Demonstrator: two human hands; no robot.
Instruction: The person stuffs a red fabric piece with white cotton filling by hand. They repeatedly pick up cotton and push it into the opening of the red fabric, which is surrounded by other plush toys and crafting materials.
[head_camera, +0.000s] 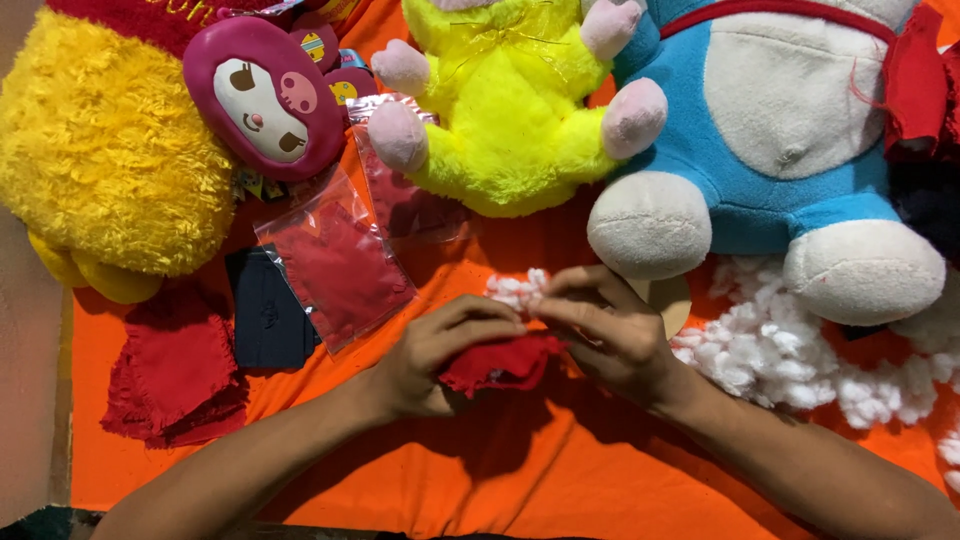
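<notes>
Left hand (425, 360) fingers clamp the red fabric piece (500, 363) over the orange cloth (560, 470); right hand (610, 335) fingers pinch a white stuffing tuft (515, 290) at its top. Seems partly stuffed; big stuffing pile (790, 355) unused.

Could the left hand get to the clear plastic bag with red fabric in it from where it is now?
Probably yes. The clear plastic bag lies flat on the orange cloth just beyond the left hand, with nothing between, but that hand is pinching the red fabric piece.

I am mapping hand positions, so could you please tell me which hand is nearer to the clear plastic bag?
Left. The left hand lies just right of the clear plastic bag; the right hand sits farther right, beyond the red fabric piece.
</notes>
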